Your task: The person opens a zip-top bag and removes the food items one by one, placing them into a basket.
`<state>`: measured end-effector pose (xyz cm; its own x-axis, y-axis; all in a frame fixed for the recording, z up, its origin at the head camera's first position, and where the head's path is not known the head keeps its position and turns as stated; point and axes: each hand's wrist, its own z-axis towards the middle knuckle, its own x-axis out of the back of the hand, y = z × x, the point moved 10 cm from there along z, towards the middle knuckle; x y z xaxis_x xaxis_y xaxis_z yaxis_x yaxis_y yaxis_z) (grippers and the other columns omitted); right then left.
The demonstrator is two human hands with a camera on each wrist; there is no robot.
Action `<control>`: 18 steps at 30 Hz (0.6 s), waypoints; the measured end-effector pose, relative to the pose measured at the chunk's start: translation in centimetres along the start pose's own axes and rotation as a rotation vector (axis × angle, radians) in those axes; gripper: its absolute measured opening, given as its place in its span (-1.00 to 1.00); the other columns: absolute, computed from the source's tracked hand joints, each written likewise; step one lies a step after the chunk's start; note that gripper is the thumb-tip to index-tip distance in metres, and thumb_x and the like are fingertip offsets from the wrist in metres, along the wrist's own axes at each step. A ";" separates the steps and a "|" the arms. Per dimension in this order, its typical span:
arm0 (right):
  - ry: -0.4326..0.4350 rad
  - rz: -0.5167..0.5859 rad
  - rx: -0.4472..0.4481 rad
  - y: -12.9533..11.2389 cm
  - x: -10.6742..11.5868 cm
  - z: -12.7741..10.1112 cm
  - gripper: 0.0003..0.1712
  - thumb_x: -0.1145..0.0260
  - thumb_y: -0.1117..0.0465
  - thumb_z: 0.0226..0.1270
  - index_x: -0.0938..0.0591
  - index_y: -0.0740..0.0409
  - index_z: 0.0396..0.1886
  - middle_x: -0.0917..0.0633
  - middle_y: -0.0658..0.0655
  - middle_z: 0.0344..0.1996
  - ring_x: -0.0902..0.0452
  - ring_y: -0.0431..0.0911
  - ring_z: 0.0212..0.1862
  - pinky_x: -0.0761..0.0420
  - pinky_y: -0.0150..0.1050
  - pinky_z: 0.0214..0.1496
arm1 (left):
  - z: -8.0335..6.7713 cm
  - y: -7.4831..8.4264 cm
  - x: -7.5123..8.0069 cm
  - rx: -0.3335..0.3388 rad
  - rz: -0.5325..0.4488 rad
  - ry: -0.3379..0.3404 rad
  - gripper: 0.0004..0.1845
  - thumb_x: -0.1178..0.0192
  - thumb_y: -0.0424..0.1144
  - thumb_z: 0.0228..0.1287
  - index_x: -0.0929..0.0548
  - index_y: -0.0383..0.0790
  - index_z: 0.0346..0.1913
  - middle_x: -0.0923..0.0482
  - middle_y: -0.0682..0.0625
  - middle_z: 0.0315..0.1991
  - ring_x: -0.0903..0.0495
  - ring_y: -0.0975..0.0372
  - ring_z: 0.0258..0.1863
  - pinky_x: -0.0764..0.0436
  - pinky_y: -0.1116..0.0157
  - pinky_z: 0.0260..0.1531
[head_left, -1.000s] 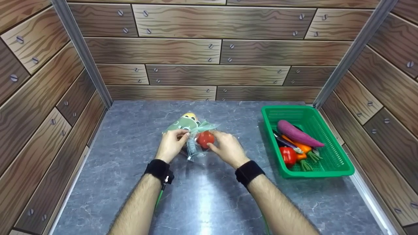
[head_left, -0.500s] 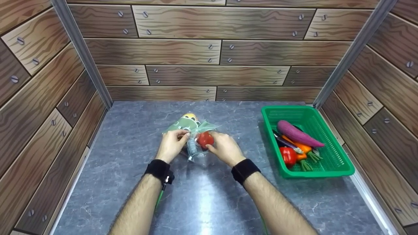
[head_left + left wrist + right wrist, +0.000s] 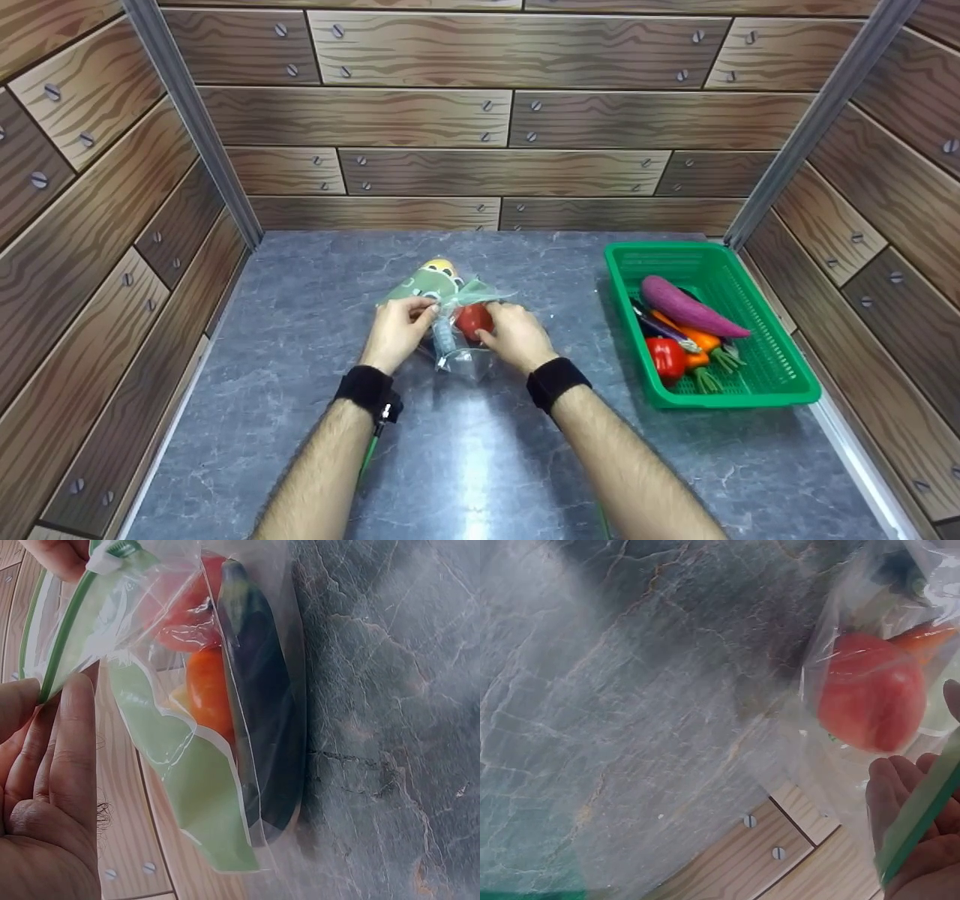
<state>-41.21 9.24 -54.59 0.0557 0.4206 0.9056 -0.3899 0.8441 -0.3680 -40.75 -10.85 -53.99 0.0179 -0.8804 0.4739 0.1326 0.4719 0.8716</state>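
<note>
A clear zip bag with a green printed panel lies on the table, its mouth toward me. My left hand pinches the green-edged rim between thumb and fingers. A red tomato rests inside the bag near the mouth. My right hand is at the opening, its thumb and loosely bent fingers beside the tomato. In the right wrist view the tomato sits just beyond the fingertips, and the green zip strip crosses the hand. A dark eggplant and an orange vegetable also lie in the bag.
To the right stands a green plastic basket. In it lie a purple sweet potato, a red bell pepper, carrots and a slim eggplant. Wood-patterned walls enclose the table.
My right hand and wrist have shifted slightly left, toward the bag's mouth, while the tomato has barely moved. My left hand keeps its pinch on the rim.
</note>
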 end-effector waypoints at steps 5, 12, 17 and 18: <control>-0.020 0.002 -0.029 0.5 -1.0 0.4 -0.62 -0.67 0.16 0.54 -0.79 0.29 0.14 -0.90 0.36 -0.06 -0.90 0.29 -0.02 -0.92 0.26 0.13 | 0.0 -0.1 -0.1 -0.006 -0.006 -0.003 -0.73 -0.42 -0.26 0.72 -0.90 -0.35 0.24 -0.97 -0.26 0.08 -0.99 -0.02 0.04 -0.97 0.22 -0.05; -0.053 -0.008 -0.020 0.3 -2.3 0.9 -0.53 -0.71 0.15 0.50 -0.76 0.24 0.24 -0.90 0.37 0.09 -0.91 0.34 0.11 -0.91 0.27 0.23 | -0.1 -0.4 -0.1 0.006 -0.006 -0.007 -0.72 -0.41 -0.26 0.73 -0.89 -0.34 0.27 -0.96 -0.28 0.10 -0.99 -0.02 0.01 -0.97 0.22 -0.05; -0.078 -0.031 -0.030 -0.1 -2.8 1.0 -0.53 -0.73 0.11 0.49 -0.76 0.19 0.22 -0.92 0.32 0.10 -0.93 0.30 0.09 -0.92 0.25 0.18 | -0.2 -0.5 0.1 0.006 -0.013 -0.004 -0.72 -0.41 -0.27 0.73 -0.89 -0.35 0.27 -0.96 -0.28 0.10 -0.99 -0.02 0.03 -0.98 0.20 -0.02; -0.074 -0.034 -0.027 -0.2 -2.9 1.0 -0.53 -0.73 0.11 0.48 -0.76 0.18 0.22 -0.92 0.31 0.10 -0.93 0.30 0.09 -0.92 0.25 0.17 | -0.2 -0.5 0.1 0.005 -0.013 -0.002 -0.72 -0.41 -0.27 0.72 -0.89 -0.35 0.27 -0.96 -0.28 0.09 -0.99 -0.03 0.04 -0.98 0.20 -0.02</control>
<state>-42.21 7.53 -56.89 0.0003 0.3663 0.9305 -0.3642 0.8666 -0.3411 -40.57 -11.20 -54.38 0.0141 -0.8863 0.4630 0.1276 0.4608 0.8783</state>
